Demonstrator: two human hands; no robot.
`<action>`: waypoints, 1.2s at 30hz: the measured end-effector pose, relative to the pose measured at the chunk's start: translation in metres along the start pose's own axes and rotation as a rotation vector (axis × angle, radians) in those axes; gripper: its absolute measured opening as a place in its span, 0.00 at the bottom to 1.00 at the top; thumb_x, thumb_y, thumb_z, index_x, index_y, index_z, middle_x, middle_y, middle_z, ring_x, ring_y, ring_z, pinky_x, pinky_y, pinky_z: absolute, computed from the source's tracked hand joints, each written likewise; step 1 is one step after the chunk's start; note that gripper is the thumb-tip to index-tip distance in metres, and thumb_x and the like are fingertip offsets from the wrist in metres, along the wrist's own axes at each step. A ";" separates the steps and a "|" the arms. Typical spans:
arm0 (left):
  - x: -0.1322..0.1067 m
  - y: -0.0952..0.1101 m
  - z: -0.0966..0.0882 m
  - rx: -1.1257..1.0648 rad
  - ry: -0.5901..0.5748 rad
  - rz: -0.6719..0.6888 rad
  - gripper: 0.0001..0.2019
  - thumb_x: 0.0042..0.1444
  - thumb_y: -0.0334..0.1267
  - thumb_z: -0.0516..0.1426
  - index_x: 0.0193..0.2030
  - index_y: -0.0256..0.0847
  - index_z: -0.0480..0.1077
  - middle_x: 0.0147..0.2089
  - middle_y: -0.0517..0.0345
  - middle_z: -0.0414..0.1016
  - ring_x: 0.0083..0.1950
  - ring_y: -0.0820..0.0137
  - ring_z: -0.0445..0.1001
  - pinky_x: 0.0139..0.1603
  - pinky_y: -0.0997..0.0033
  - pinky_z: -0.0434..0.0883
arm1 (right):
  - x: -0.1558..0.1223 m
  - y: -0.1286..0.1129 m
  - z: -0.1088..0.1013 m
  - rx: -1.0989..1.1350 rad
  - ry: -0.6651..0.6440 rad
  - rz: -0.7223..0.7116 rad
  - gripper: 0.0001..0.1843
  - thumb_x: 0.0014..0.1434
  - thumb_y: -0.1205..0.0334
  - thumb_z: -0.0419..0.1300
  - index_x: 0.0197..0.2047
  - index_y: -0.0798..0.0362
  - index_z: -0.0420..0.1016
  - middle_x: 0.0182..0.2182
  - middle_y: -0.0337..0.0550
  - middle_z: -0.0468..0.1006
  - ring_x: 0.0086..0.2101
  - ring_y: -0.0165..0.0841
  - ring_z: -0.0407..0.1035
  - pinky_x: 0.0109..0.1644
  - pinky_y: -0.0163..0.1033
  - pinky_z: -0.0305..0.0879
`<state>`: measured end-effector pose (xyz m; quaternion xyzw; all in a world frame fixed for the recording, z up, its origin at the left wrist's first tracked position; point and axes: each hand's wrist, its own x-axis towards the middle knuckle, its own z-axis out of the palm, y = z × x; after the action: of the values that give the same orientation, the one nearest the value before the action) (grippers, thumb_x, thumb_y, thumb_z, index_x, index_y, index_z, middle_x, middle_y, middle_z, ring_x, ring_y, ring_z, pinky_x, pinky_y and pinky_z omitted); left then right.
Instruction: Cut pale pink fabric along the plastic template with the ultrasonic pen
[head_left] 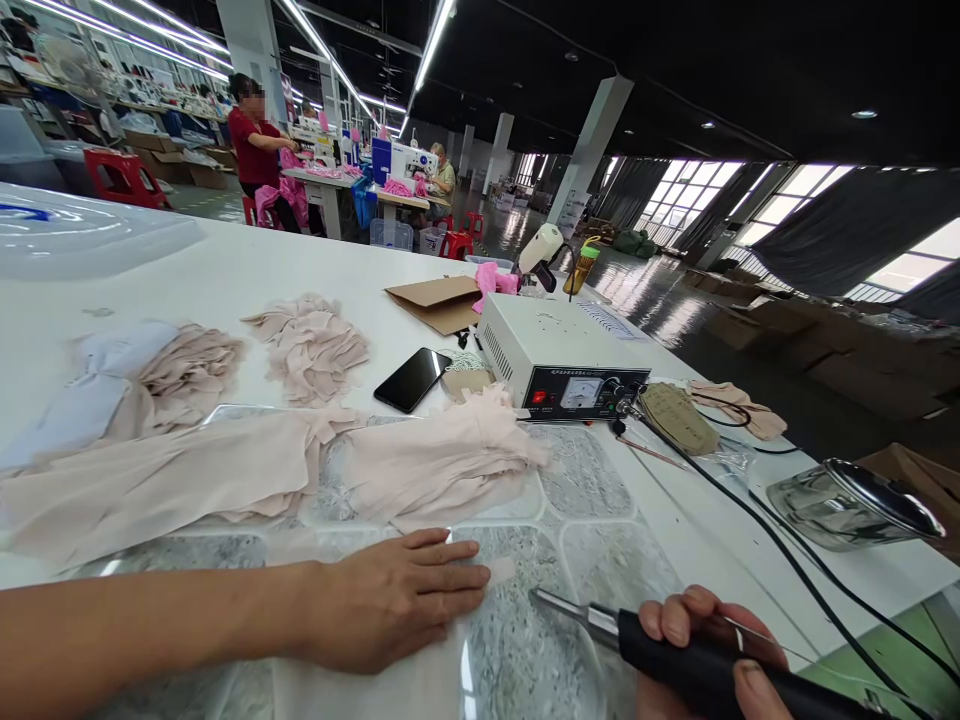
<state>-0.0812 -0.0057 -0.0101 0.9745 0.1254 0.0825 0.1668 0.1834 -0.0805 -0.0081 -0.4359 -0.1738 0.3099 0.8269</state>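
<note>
My left hand [397, 600] lies flat, fingers stretched out, pressing on a thin pale fabric piece [367, 690] on the grey marble-patterned mat [525, 660]. A small tip of the fabric sticks out past its fingertips. In my right hand [712, 640] is a black-handled corded tool [675, 650], fingers wrapped around it. Its narrow metal tip points left, a little to the right of my left fingertips and close to the mat. Beyond my hands lie a stack of pale pink fabric pieces [442, 455] and a longer stack [172, 480] to its left.
A white control box [562, 345] with a dial stands behind the mat, near a black phone [411, 380] and brown cardboard [439, 300]. Black cables [750, 520] run along the right, by a glass jar [847, 505]. More fabric piles [319, 350] lie left. Several people work farther back.
</note>
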 end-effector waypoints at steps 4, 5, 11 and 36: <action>-0.001 0.000 0.001 0.008 -0.023 -0.005 0.20 0.68 0.32 0.51 0.65 0.36 0.61 0.68 0.55 0.61 0.71 0.60 0.55 0.73 0.62 0.48 | 0.001 0.008 0.002 0.039 -0.076 -0.059 0.12 0.44 0.56 0.64 0.34 0.48 0.74 0.31 0.36 0.73 0.24 0.27 0.64 0.27 0.38 0.67; -0.001 -0.001 0.002 0.002 -0.016 -0.004 0.19 0.69 0.33 0.50 0.65 0.37 0.62 0.68 0.56 0.62 0.71 0.60 0.54 0.73 0.62 0.47 | 0.002 0.010 0.002 0.044 -0.102 -0.072 0.11 0.46 0.57 0.63 0.35 0.48 0.74 0.31 0.36 0.73 0.25 0.27 0.64 0.27 0.38 0.67; -0.002 -0.003 0.004 -0.047 0.049 0.028 0.17 0.70 0.34 0.48 0.63 0.39 0.64 0.66 0.56 0.66 0.71 0.60 0.56 0.73 0.61 0.48 | 0.004 0.019 -0.001 0.062 -0.179 -0.127 0.09 0.51 0.59 0.60 0.38 0.47 0.75 0.32 0.37 0.73 0.25 0.27 0.65 0.27 0.37 0.67; -0.001 -0.002 0.001 -0.087 0.070 0.032 0.16 0.70 0.33 0.50 0.62 0.39 0.66 0.64 0.56 0.68 0.70 0.61 0.58 0.73 0.63 0.50 | 0.003 0.019 0.007 0.053 -0.189 -0.131 0.08 0.51 0.60 0.60 0.36 0.48 0.74 0.31 0.37 0.72 0.24 0.27 0.64 0.26 0.37 0.66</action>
<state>-0.0827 -0.0045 -0.0123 0.9647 0.1120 0.1246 0.2031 0.1746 -0.0664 -0.0199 -0.3706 -0.2708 0.2991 0.8366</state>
